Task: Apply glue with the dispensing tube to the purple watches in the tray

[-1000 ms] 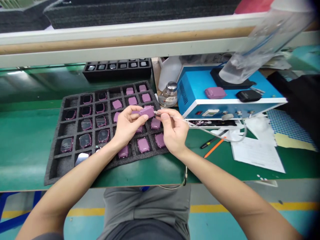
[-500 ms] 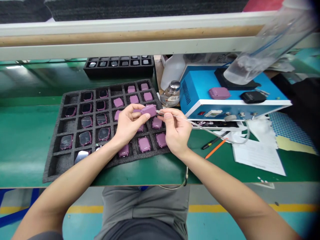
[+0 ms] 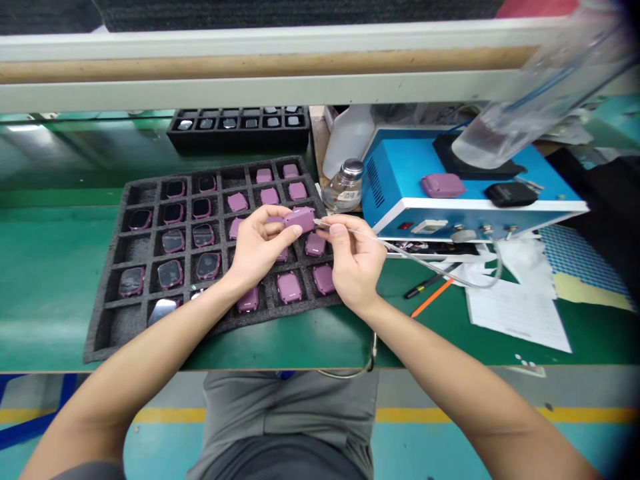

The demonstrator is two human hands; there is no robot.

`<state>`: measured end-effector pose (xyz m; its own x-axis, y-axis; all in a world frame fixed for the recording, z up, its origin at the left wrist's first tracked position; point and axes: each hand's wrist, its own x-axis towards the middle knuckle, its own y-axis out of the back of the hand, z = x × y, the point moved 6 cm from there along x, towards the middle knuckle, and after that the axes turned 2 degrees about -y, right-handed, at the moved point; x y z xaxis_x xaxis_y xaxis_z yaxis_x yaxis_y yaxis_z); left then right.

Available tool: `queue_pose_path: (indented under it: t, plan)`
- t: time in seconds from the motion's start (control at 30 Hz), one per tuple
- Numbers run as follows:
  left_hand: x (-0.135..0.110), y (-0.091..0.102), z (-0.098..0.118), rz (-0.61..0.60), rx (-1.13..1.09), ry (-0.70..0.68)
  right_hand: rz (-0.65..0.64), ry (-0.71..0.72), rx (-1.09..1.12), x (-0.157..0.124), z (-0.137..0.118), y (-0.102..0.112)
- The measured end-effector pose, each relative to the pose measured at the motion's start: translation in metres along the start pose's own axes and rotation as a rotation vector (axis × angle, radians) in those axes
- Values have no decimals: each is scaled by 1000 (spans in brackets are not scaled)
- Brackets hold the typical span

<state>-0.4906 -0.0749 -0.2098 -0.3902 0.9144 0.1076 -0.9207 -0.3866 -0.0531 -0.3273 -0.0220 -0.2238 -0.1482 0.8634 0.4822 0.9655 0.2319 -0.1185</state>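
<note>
My left hand point(image 3: 263, 243) pinches a purple watch case point(image 3: 300, 219) by its left end, just above a dark foam tray point(image 3: 107, 290). Closed around a thin tube point(image 3: 370, 235), my right hand point(image 3: 356, 259) keeps its pointed tip at the right side of that case. Whether the tip touches the case or stops just short, I cannot tell. Below both hands, the tray's compartments hold several purple watch cases point(image 3: 289, 287) on the right and several dark-screened watches point(image 3: 171, 273) on the left. My forearm covers part of the tray's lower middle.
A blue machine point(image 3: 395, 180) stands at the right, with a purple case point(image 3: 443, 185) and a black case point(image 3: 511, 194) on top. Beside it are a glass bottle point(image 3: 345, 187), a pen point(image 3: 425, 285), an orange stick point(image 3: 433, 298) and papers point(image 3: 517, 317). Behind lies a smaller black tray point(image 3: 235, 141).
Both hands keep nearly the same pose, with the watch case and tube tip still together. The whole view has shifted very slightly.
</note>
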Motion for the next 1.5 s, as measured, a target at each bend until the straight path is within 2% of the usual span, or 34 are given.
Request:
queue_pose_path:
  t: [0.9, 1.5]
  plan:
    - [-2, 1, 2, 11, 11, -29, -4, 15, -41, 1, 0, -1]
    - [2, 3, 6, 48, 38, -27, -24, 17, 62, 7, 3, -5]
